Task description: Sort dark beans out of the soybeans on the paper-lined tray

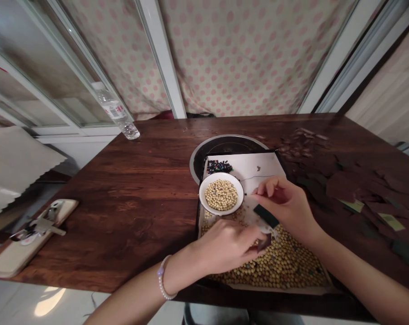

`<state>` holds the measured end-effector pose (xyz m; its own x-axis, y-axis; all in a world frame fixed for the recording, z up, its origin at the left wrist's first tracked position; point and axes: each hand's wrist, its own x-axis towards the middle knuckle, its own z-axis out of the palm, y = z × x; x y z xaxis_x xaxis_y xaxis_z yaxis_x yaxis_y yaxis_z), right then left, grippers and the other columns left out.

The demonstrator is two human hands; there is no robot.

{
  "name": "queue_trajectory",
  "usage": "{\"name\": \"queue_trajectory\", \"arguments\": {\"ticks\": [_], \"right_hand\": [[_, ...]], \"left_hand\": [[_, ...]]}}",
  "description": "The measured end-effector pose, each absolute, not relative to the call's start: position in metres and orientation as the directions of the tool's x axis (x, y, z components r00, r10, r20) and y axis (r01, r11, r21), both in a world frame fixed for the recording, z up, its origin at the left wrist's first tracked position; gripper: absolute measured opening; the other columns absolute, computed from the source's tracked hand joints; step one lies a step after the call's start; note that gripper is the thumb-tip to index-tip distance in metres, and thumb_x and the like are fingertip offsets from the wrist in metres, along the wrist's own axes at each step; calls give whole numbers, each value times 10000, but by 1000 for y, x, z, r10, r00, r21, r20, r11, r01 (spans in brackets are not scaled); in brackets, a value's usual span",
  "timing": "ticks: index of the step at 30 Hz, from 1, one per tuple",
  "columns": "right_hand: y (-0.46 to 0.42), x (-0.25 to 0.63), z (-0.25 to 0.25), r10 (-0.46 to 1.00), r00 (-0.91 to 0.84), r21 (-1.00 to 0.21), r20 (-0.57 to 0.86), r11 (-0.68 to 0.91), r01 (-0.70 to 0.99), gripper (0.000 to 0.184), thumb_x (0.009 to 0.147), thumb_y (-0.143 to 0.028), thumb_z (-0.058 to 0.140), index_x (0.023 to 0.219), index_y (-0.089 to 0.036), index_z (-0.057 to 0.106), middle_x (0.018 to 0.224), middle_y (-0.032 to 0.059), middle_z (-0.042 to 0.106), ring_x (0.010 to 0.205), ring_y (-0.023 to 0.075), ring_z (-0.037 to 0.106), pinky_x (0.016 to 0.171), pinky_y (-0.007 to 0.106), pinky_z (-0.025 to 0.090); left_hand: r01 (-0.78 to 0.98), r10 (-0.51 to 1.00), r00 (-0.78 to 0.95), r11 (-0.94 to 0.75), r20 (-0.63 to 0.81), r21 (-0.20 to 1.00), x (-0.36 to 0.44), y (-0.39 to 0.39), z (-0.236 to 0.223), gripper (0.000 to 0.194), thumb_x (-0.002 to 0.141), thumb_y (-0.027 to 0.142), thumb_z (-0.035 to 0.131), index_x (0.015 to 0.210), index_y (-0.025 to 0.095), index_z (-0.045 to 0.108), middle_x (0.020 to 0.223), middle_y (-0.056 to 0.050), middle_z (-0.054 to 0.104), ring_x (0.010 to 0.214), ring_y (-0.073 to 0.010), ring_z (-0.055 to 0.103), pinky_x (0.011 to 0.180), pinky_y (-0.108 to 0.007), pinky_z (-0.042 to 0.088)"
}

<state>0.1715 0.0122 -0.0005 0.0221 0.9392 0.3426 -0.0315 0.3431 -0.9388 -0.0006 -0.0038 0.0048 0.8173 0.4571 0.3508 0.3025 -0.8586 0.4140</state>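
Brown scrap [265, 243] tight in left grip [229, 243], above yellow beads [285, 266] (right grip [290, 205], hold unclear)

Lettering on the bottle [114, 110] at ten o'clock is too small to be read. The board [7, 264] at eight o'clock is cut by the left edge. The round plate's [233, 144] six-o'clock side is covered by the tray [198, 223]; the brown piece [265, 243] is partly hidden by the left hand [228, 244].

The table [139, 180] looks like smooth wood; the bowl [202, 198], glossy; the bottle [116, 111], clear plastic.
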Motion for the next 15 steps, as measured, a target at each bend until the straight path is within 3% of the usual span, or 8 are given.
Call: {"name": "queue_trajectory", "arguments": {"ticks": [3,5,8,12,15], "right_hand": [[18,163,-8,934,-39,-930,354,356,95,211,725,-127,624,652,-191,437,713,-1,547,694,125,562,630,265,480],[18,157,-11,926,-93,-909,365,376,179,178,746,-130,594,659,-192,451,751,14,568,739,140,575,662,288,479],[15,158,-12,905,-84,-873,418,426,238,125,771,-141,565,699,-197,480,882,40,586,889,167,571,772,331,470],[14,173,-11,927,40,-914,374,361,183,54,796,-196,554,794,-212,503,903,37,592,900,163,576,751,305,482],[19,185,-16,978,-18,-956,207,206,209,89,807,-226,537,889,-214,505,904,49,624,863,169,605,706,300,494]], "left_hand": [[263,352,892,-915,285,306,1,-5,7,81,819,194,558,894,166,554,616,-12,647,550,-171,636,491,-272,494],[261,351,895,-912,274,315,1,-6,8,87,821,198,556,902,167,559,612,-11,653,541,-177,638,491,-279,496],[255,451,845,-812,287,526,0,-8,10,179,806,247,596,964,176,550,713,-32,696,606,-175,669,553,-273,532],[110,757,585,-429,290,897,-1,-7,14,249,786,232,625,998,179,504,722,-43,705,626,-161,687,581,-257,567],[-97,927,297,-209,229,973,0,-1,18,204,801,201,606,946,183,464,568,19,655,430,-104,616,430,-188,523]]}}
